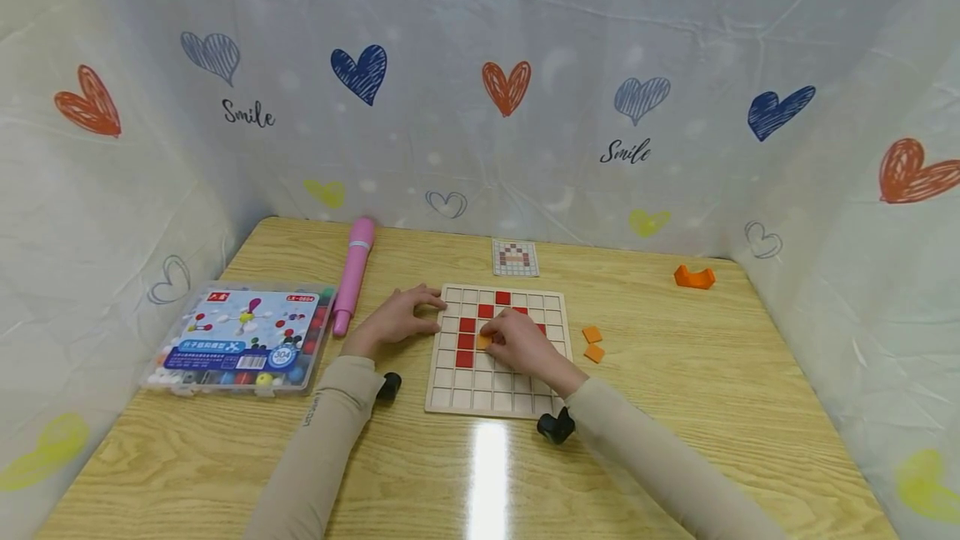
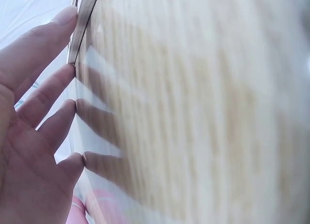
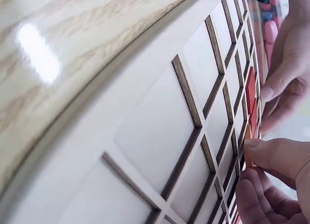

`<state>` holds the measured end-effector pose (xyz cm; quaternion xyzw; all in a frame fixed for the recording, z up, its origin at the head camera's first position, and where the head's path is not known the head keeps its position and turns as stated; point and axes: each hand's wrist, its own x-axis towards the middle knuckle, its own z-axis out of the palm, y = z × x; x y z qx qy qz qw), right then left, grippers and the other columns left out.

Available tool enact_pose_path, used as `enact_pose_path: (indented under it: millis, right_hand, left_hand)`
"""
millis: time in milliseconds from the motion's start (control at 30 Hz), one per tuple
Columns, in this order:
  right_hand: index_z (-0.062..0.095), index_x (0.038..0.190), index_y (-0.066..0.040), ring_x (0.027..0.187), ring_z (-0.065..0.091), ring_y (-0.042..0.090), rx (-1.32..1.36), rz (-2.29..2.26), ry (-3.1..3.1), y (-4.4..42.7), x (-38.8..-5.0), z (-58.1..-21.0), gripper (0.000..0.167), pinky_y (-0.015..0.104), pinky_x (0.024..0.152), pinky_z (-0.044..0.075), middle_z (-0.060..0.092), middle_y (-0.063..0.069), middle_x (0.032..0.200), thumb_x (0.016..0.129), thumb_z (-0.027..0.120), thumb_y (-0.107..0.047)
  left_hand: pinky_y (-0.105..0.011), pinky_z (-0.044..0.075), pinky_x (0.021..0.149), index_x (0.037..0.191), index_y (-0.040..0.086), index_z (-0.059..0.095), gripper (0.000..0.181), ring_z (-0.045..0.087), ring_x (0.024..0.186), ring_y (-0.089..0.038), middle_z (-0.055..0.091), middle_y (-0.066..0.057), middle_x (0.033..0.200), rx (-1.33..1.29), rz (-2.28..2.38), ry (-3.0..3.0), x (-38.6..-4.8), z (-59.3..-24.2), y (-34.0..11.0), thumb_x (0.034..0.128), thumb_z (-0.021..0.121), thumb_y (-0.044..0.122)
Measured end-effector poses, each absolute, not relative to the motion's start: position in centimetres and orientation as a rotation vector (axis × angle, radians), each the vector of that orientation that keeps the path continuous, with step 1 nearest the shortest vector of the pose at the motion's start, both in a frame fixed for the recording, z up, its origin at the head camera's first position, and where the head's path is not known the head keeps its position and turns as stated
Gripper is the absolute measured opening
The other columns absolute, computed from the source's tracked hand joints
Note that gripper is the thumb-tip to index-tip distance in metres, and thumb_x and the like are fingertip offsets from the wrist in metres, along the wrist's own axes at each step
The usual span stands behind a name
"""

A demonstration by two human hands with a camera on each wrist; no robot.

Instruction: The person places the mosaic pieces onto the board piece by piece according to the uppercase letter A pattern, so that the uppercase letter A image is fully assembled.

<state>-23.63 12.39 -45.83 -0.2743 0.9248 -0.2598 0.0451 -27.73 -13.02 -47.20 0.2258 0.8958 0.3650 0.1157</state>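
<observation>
A wooden grid board (image 1: 448, 398) lies on the table, with several red square tiles (image 1: 466, 342) set in its cells. My right hand (image 1: 522, 344) pinches an orange tile (image 1: 484, 342) between thumb and fingers, over a cell beside the red column; in the right wrist view the orange tile (image 3: 248, 145) shows under the thumb. The right hand hides part of the board. My left hand (image 1: 401, 319) rests at the board's left edge. In the left wrist view the left hand's fingers (image 2: 57, 124) are spread, thumb at the board's side, other fingertips on the table.
Two loose orange tiles (image 1: 593, 343) lie right of the board. A pattern card (image 1: 515, 258) sits behind it. To the left are a pink tube (image 1: 352, 273) and a clear box of molecule parts (image 1: 240, 340). An orange bracket-shaped piece (image 1: 694, 277) lies far right.
</observation>
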Motion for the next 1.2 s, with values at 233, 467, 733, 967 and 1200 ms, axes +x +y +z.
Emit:
enact_pose_path:
  millis: [233,467,733,967,1200]
  right_hand:
    - [0.074,0.108,-0.003,0.087,0.055,0.018,-0.858,-0.763,2.822,12.4,-23.8,-46.1,0.021,0.031,0.074,0.050,0.064,0.007,0.097,0.087,0.071,-0.005]
    - [0.074,0.109,-0.003,0.089,0.056,0.018,-0.823,-0.766,2.812,12.4,-23.8,-46.1,0.022,0.032,0.076,0.051,0.066,0.006,0.099,0.087,0.071,-0.007]
    - [0.074,0.108,-0.004,0.087,0.056,0.017,-0.847,-0.770,2.829,12.6,-23.7,-46.3,0.022,0.031,0.077,0.051,0.066,0.005,0.098,0.087,0.072,-0.008]
    - [0.072,0.111,-0.001,0.088,0.060,0.018,-0.820,-0.867,2.879,13.1,-22.9,-46.0,0.024,0.033,0.078,0.053,0.065,0.009,0.102,0.087,0.070,-0.005]
    - [0.072,0.111,-0.003,0.087,0.062,0.019,-0.700,-1.027,2.908,15.0,-21.1,-45.4,0.023,0.034,0.078,0.055,0.065,0.008,0.102,0.089,0.070,-0.009]
  left_hand:
    - [-0.059,-0.003,0.118,0.126,0.006,0.065,0.038,0.018,0.147,-0.037,0.043,-0.016,0.150,0.658,1.077,2.621,-27.7,-47.2,-13.1,0.0901,0.071,0.017]
    - [-0.057,-0.002,0.118,0.126,0.008,0.065,0.039,0.018,0.147,-0.036,0.043,-0.014,0.150,0.650,1.079,2.620,-27.7,-47.2,-13.0,0.0900,0.071,0.019]
    - [-0.058,-0.002,0.118,0.126,0.008,0.065,0.038,0.018,0.147,-0.036,0.043,-0.015,0.150,0.653,1.073,2.625,-27.7,-47.2,-12.9,0.0899,0.071,0.019]
    - [-0.058,-0.003,0.118,0.127,0.007,0.065,0.039,0.017,0.147,-0.037,0.042,-0.015,0.150,0.648,1.062,2.624,-27.7,-47.1,-12.9,0.0904,0.071,0.019]
    - [-0.057,-0.003,0.118,0.127,0.006,0.064,0.039,0.017,0.147,-0.037,0.042,-0.016,0.150,0.647,1.062,2.618,-27.6,-47.0,-12.9,0.0906,0.071,0.017]
